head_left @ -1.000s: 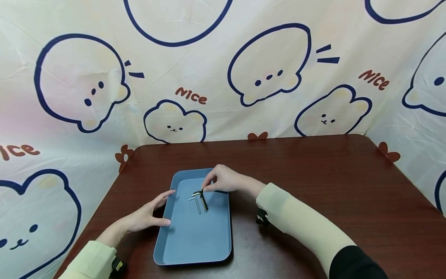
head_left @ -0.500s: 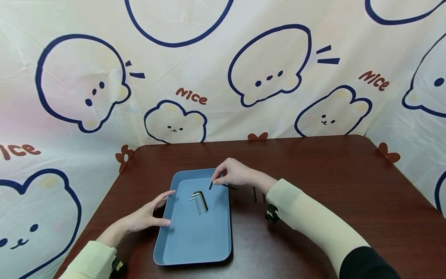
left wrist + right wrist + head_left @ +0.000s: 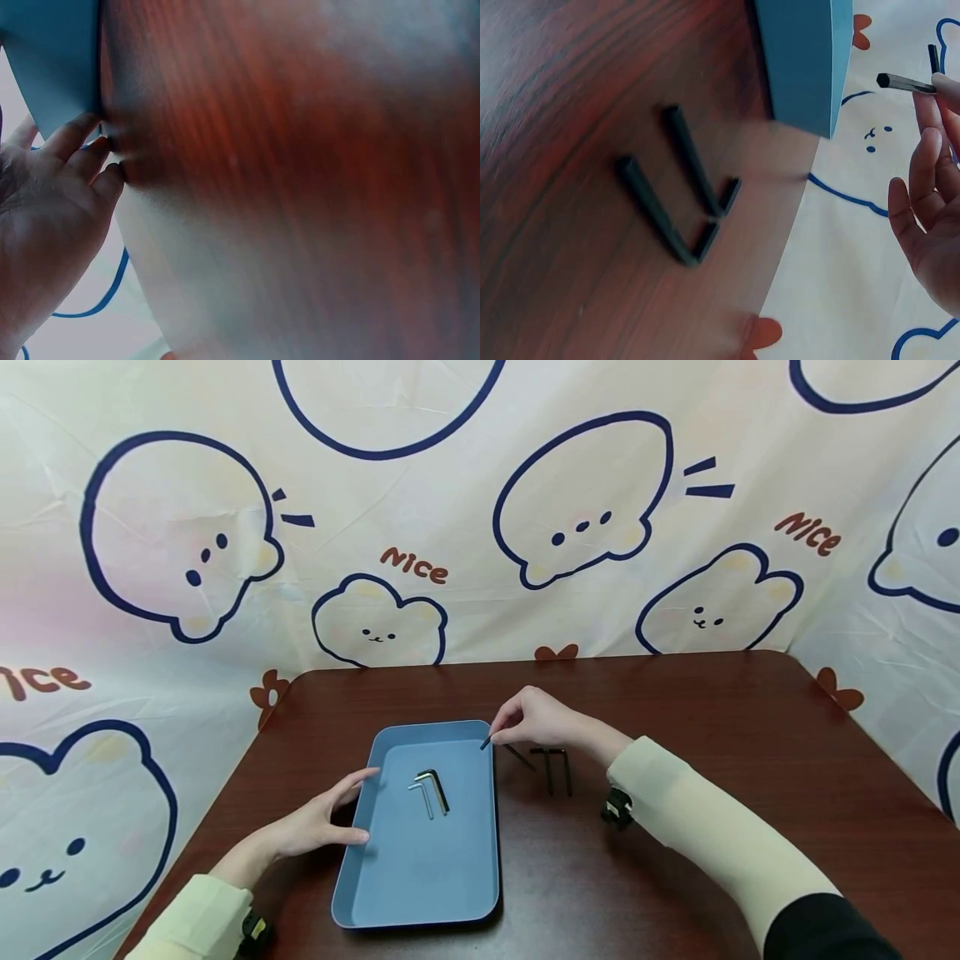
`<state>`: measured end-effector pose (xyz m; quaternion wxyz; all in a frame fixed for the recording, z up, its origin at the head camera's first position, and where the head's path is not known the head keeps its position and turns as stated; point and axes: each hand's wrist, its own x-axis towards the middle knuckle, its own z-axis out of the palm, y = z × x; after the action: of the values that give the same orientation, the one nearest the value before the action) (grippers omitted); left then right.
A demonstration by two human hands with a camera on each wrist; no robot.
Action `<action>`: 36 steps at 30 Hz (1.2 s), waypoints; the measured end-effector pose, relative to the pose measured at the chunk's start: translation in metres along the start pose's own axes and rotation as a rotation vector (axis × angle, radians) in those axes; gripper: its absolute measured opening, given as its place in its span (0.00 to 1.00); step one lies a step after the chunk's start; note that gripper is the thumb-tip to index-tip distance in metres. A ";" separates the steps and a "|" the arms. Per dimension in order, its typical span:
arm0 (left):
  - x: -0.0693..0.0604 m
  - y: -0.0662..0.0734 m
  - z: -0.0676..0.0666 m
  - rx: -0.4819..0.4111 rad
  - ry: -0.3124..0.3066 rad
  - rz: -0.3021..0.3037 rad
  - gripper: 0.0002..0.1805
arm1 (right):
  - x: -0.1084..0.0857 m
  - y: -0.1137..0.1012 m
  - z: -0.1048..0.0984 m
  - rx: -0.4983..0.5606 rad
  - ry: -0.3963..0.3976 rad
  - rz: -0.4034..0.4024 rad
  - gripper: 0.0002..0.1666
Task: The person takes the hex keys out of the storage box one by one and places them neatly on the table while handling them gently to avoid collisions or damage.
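The left hand (image 3: 318, 822) rests against the left rim of the blue tray (image 3: 420, 877), fingers and thumb spread; in the left wrist view the hand (image 3: 56, 202) touches the tray's edge. Above the tray's far right corner, the right hand (image 3: 547, 720) pinches a black hex key (image 3: 519, 757). That key (image 3: 906, 83) shows both ends beyond the fingertips of the hand (image 3: 937, 195) in the right wrist view. Inside the tray lie a silver hex key (image 3: 426, 800) and, close beside it, dark and brassy keys (image 3: 438, 792).
Two black L-shaped hex keys (image 3: 549, 774) lie side by side on the brown table (image 3: 675, 735), right of the tray, under the right forearm. A printed cloth (image 3: 465, 510) hangs behind the table's far edge.
The right hand has moved right and away, from the keys in the tray to its far right corner, with a black key in its fingers. The left hand has stayed at the rim.
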<state>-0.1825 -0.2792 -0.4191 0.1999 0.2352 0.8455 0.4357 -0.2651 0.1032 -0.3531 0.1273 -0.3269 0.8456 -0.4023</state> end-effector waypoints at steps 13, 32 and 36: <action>0.001 0.000 -0.001 0.004 0.001 -0.004 0.48 | -0.019 0.017 -0.023 -0.031 0.030 0.075 0.04; 0.000 -0.002 0.000 0.002 -0.002 -0.002 0.48 | -0.054 0.053 -0.039 -0.042 0.120 0.234 0.03; 0.000 -0.002 -0.001 0.005 0.001 0.003 0.48 | -0.061 0.061 -0.040 -0.033 0.125 0.270 0.04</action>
<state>-0.1835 -0.2805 -0.4204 0.1982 0.2370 0.8462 0.4341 -0.2659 0.1949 -0.3769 0.1221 -0.1864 0.8947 -0.3872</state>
